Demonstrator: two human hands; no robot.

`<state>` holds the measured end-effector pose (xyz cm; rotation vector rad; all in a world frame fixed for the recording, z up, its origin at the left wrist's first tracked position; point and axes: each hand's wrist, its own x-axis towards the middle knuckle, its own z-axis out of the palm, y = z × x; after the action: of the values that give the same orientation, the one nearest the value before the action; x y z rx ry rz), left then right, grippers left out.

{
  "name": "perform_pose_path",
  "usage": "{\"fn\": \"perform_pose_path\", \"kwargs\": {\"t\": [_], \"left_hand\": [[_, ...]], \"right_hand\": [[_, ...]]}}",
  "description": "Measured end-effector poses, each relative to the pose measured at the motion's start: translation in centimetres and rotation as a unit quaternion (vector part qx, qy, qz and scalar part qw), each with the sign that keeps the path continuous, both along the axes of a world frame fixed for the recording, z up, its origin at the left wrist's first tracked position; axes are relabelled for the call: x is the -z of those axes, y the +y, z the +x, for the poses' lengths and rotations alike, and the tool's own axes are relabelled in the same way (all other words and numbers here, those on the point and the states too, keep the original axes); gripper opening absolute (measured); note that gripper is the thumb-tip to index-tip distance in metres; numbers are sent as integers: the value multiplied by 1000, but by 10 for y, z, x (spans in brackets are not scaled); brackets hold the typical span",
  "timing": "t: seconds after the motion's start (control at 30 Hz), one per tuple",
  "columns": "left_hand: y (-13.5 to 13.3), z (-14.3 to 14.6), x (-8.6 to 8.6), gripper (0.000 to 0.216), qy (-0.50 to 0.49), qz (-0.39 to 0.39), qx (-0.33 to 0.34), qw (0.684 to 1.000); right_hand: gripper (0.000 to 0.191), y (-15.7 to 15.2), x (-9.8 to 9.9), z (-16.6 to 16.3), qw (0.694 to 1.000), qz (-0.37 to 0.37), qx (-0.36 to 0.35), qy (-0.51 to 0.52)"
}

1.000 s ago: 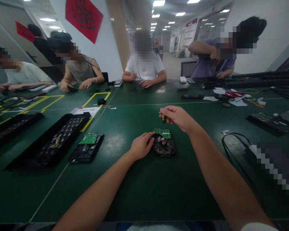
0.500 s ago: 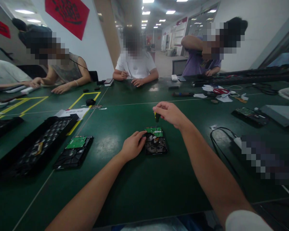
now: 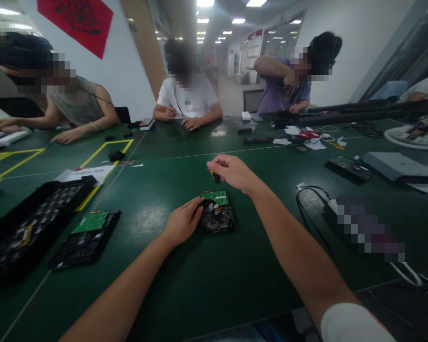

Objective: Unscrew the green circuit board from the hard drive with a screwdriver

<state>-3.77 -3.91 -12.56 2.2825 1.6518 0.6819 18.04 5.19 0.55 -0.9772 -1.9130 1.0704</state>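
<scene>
A black hard drive (image 3: 217,217) with a small green circuit board at its far end lies on the green table (image 3: 207,280). My left hand (image 3: 181,222) rests against the drive's left edge, fingers curled on it. My right hand (image 3: 231,172) hovers just above the drive's far end, fingers pinched round a small screwdriver (image 3: 216,177) with a dark and yellow handle that points down at the circuit board.
A second hard drive (image 3: 87,237) and a long black tray (image 3: 28,225) lie at the left. A black cable (image 3: 310,209), another drive (image 3: 347,168) and a grey box (image 3: 395,166) are at the right. Several people sit along the far side.
The view has swung right, so everything sits further left in the picture. My hands hold the same places on the drive and the screwdriver.
</scene>
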Motion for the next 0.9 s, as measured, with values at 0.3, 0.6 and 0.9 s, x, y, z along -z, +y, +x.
{"fn": "perform_pose_path", "kwargs": {"t": [0.3, 0.6, 0.9], "left_hand": [[-1, 0, 5, 48, -3, 10, -15, 1000], [-5, 6, 1, 44, 0, 15, -30, 999], [-6, 12, 2, 46, 45, 22, -43, 998]], "right_hand": [[19, 15, -1, 2, 999, -25, 13, -39], [31, 13, -6, 1, 996, -66, -52, 12], [14, 10, 4, -5, 999, -3, 42, 3]]}}
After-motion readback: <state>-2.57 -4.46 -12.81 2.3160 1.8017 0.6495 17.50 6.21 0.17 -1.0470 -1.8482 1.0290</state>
